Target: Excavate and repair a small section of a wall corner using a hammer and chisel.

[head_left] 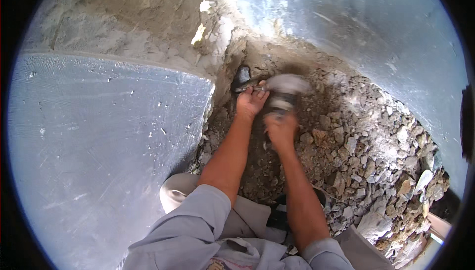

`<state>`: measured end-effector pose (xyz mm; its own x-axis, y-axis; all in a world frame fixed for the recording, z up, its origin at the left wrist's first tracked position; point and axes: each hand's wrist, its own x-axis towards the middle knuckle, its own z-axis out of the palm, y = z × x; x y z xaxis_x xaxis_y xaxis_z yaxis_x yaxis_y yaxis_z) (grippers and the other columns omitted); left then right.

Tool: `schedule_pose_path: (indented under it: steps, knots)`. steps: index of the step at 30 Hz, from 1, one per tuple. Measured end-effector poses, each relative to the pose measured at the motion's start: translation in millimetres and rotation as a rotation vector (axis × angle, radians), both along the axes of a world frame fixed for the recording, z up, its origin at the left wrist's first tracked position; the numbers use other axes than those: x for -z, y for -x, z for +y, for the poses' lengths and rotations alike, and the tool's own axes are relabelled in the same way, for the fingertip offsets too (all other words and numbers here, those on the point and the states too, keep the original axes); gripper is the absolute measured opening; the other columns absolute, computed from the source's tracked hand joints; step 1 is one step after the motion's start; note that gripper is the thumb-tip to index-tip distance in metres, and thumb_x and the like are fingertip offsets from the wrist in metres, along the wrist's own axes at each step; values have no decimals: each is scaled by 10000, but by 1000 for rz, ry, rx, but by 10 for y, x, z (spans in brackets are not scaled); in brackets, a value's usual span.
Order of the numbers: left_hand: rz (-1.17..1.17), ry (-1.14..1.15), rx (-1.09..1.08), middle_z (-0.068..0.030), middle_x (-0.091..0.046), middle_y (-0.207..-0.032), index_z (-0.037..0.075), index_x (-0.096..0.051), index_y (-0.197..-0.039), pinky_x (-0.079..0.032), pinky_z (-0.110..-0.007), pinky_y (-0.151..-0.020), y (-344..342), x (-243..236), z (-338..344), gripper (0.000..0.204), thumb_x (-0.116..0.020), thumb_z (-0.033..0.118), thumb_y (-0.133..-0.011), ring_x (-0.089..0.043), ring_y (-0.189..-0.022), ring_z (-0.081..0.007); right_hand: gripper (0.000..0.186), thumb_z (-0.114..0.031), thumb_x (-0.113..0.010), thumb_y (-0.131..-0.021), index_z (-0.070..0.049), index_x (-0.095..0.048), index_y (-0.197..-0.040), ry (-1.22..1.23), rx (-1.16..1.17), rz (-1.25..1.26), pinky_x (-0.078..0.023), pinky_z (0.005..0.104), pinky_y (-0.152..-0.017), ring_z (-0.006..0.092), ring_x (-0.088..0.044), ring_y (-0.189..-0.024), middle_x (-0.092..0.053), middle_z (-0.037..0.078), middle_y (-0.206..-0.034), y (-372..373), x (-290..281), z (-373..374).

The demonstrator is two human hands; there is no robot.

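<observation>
My left hand [251, 101] is closed on a short metal bar, apparently a chisel [244, 88], held sideways beside a dark recess with a smooth grey object [243, 74] in it, at the corner of the broken masonry. Just below and to the right, my right hand [281, 127] is closed on a hammer [282, 102]. The hammer is smeared by motion, its head a pale blur beside the bar's right end, so I cannot tell whether they touch.
Grey-blue painted slabs or walls [99, 141] rise at left and upper right [376, 27]. Rough dusty plaster [123, 18] lies at upper left. Heaped rubble [371, 161] fills the right side, with a board edge [438, 225] at lower right. My legs show near the lower edge.
</observation>
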<state>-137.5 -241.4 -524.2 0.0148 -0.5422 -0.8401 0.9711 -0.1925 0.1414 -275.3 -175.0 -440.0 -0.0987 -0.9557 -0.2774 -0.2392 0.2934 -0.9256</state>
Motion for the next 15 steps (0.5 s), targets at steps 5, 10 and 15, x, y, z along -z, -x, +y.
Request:
schedule_pose_path:
  steps: [5, 10, 15]
  knots:
    - [-49, 49, -9, -209, -487, -1371, 14, -479, -1216, -385, -556, -1064, -210, 358, 188, 405, -318, 350, -1055, -513, -1230, -398, 436, -212, -694, -741, 79, -576, -1043, -379, -203, -215, -499, 410, -748, 327, -657, -792, -655, 241, -866, 195, -229, 184]
    - [74, -50, -248, -124, -530, -908, 20, -477, -1029, -483, -530, -866, -215, 441, -27, 356, -296, 324, -1059, -539, -797, -280, 452, -218, -689, -764, 93, -558, -1064, -353, -358, 195, -513, 442, -791, 410, -665, -855, -671, 251, -904, 569, -858, 107]
    - [-16, -147, -108, -86, -449, -735, 26, -430, -830, -480, -447, -787, -63, 361, -121, 362, -308, 272, -1065, -435, -677, -228, 499, -194, -685, -772, 115, -509, -1122, -403, -607, 642, -520, 504, -826, 454, -640, -975, -653, 312, -985, 731, -585, 69]
